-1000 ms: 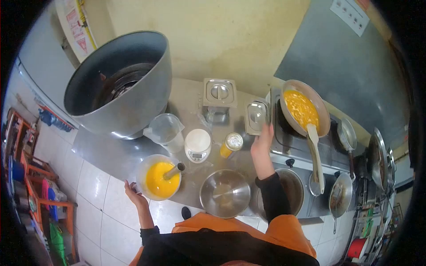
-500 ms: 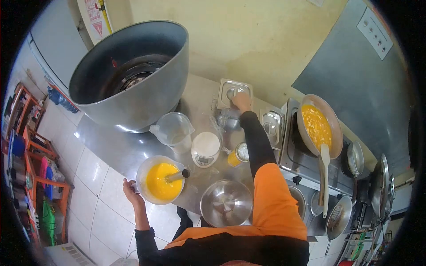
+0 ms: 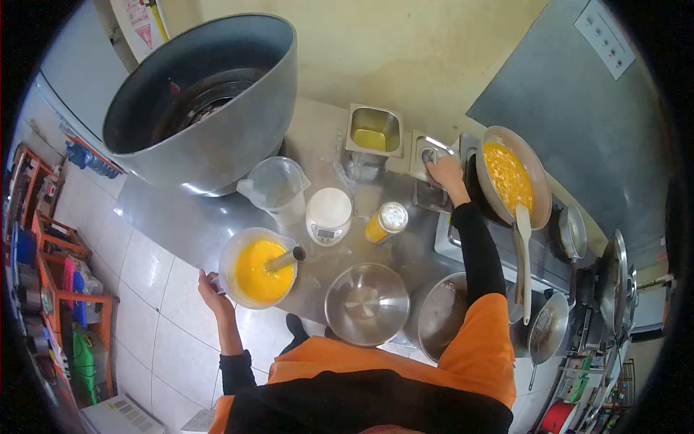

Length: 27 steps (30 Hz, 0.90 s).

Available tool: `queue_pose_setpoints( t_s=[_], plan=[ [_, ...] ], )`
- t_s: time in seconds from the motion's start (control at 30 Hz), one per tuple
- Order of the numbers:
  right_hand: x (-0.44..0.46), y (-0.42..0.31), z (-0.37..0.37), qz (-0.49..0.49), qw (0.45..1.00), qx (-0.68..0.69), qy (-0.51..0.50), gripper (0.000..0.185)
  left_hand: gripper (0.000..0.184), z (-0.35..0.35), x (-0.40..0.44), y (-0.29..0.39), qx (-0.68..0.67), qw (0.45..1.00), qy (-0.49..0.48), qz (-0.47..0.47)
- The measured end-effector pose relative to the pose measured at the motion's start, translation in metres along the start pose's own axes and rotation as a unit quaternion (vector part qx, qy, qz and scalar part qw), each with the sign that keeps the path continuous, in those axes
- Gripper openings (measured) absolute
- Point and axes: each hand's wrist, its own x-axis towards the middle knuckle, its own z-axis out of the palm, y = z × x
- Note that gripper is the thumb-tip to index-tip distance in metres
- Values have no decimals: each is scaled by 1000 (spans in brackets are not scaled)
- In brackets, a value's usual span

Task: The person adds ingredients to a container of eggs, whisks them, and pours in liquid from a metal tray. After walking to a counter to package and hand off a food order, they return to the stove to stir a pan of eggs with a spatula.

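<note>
My left hand point(image 3: 212, 288) is closed around the handle of a plastic jug point(image 3: 228, 262) at the table's near left edge. Bright yellow liquid point(image 3: 254, 278) fills much of it, and a metal cylindrical tool point(image 3: 286, 260) leans inside. Over by the stove, my right hand point(image 3: 446, 173) grips a steel lid point(image 3: 422, 150) above a small steel container point(image 3: 431, 194); its fingers partly hide the lid. To the left of that hand stands an uncovered rectangular steel pan point(image 3: 374, 148) with yellowish liquid at its bottom.
A huge grey pot point(image 3: 238, 141) stands back left. Between it and the stove are a clear jug point(image 3: 278, 189), a white scale point(image 3: 329, 215) and a lidded jar point(image 3: 387, 221). Steel bowls point(image 3: 367, 304) line the front edge. A frying pan point(image 3: 538, 177) with yellow food and a spatula point(image 3: 523, 267) sits right.
My right hand has lifted the lid off the rectangular pan and carried it right to the container by the stove. My left hand stays on the jug. The view has shifted slightly.
</note>
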Motion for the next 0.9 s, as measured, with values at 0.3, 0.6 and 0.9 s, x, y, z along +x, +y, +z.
queue_pose_setpoints(
  t_s=[0.3, 0.6, 0.9],
  plan=[
    [11, 25, 37, -17, 998, -40, 43, 39, 40, 2, 1, 2, 44, 998, 35, -8],
    [2, -76, 9, -35, 926, 372, 55, 30, 43, 1, 0, 2, 57, 998, 22, 5],
    [69, -91, 107, -85, 886, 443, 106, 25, 38, -29, 5, 20, 222, 948, -230, 8]
  ],
)
